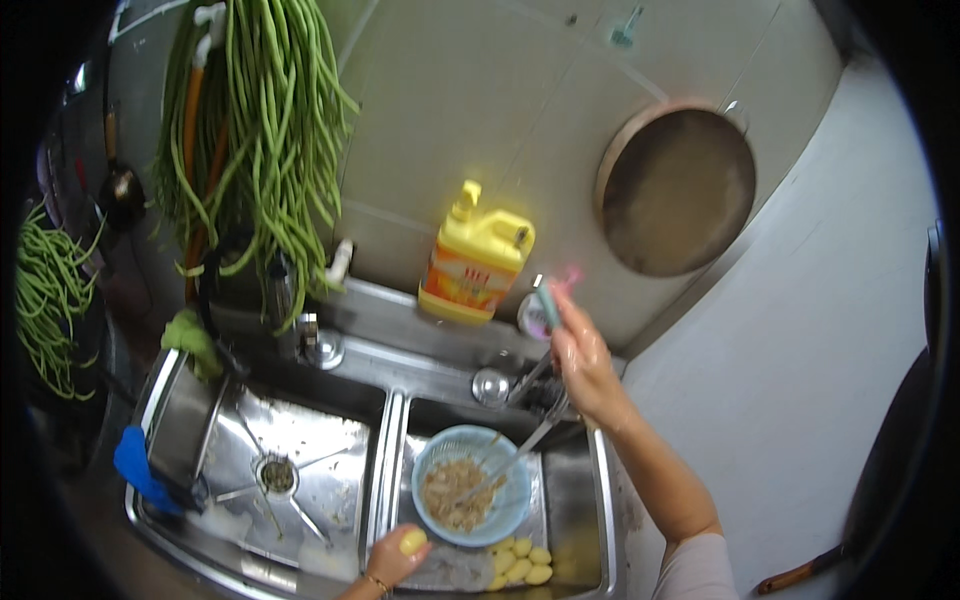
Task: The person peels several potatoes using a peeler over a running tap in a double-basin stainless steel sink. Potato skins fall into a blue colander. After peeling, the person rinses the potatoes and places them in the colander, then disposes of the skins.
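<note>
My left hand (396, 559) grips a small peeled yellow potato (412, 541) at the front edge of the right sink basin (574, 495). My right hand (585, 360) is raised above the tap (551, 424), its fingers closed around a slim pale-green object (548, 306), perhaps a tool handle. Just behind that object, a white tub (532, 316) stands near the wall. Below the spout sits a light-blue plastic colander (517, 517) with brown peelings (459, 491) inside. Several peeled potatoes (519, 568) lie beside the colander in the basin.
The left basin (330, 450) has a drain (277, 474) with debris. A yellow detergent jug (476, 262) stands behind the sink. Long green beans (281, 127) hang at upper left. A blue cloth (141, 469) and a green cloth (191, 341) drape over the left rim. A round board (679, 191) leans on the wall.
</note>
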Demonstrator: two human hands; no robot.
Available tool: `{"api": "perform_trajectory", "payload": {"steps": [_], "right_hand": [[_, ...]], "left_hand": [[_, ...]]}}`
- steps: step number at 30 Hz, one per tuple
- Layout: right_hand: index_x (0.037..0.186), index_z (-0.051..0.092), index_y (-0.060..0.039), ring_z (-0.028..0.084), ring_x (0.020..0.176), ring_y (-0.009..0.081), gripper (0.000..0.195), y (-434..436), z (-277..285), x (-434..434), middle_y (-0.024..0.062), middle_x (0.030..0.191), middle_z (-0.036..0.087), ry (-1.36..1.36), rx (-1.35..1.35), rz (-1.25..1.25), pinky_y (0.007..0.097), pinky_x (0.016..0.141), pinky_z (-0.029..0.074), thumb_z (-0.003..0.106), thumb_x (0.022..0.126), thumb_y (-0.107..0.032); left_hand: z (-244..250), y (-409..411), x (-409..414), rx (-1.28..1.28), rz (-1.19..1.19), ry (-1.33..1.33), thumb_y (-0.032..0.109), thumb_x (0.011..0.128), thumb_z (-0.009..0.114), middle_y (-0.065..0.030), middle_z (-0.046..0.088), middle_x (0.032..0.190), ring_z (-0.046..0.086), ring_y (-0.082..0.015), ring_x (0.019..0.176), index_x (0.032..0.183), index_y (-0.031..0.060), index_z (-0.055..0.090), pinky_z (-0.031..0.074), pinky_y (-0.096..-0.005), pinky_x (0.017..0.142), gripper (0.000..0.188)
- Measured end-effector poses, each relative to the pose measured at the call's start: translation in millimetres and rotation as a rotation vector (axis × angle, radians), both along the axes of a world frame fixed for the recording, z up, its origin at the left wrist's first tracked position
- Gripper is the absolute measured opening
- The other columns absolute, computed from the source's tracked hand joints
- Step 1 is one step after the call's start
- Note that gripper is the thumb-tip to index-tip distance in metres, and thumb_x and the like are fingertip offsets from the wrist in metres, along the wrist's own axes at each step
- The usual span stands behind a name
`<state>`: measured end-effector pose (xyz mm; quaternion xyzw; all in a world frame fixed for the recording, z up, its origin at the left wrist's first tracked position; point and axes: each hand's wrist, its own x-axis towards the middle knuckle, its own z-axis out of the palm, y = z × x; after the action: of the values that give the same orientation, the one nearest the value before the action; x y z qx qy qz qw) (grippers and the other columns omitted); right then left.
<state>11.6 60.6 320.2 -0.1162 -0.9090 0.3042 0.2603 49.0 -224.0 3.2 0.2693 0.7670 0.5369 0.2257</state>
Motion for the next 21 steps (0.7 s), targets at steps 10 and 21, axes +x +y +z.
{"api": "perform_trajectory", "payload": {"steps": [10, 21], "right_hand": [[0.143, 0.033, -0.0176, 0.053, 0.100, 0.0272, 0.064, 43.2, 192.7, -197.7, 0.0152, 0.108, 0.048, 0.511, 0.315, -0.409, 0.0393, 0.093, 0.042, 0.055, 0.085, -0.004], [0.143, 0.033, -0.0106, 0.053, 0.111, 0.0388, 0.074, 65.1, 177.4, -229.0, 0.0260, 0.122, 0.051, 0.323, 0.255, -0.551, 0.0420, 0.095, 0.043, 0.068, 0.079, -0.021]], "left_hand": [[-7.4, -10.2, 6.8, 0.125, -0.117, 0.153, 0.030, 0.075, 0.073, -0.0182, 0.065, 0.094, 0.062, -0.0382, 0.083, 0.113, 0.0099, 0.058, 0.051, -0.0449, 0.071, 0.045], [-3.1, -18.1, 7.8, 0.035, -0.136, 0.025, 0.032, 0.077, 0.073, -0.0204, 0.064, 0.095, 0.061, -0.0405, 0.085, 0.113, 0.0091, 0.059, 0.051, -0.0454, 0.072, 0.045]]}}
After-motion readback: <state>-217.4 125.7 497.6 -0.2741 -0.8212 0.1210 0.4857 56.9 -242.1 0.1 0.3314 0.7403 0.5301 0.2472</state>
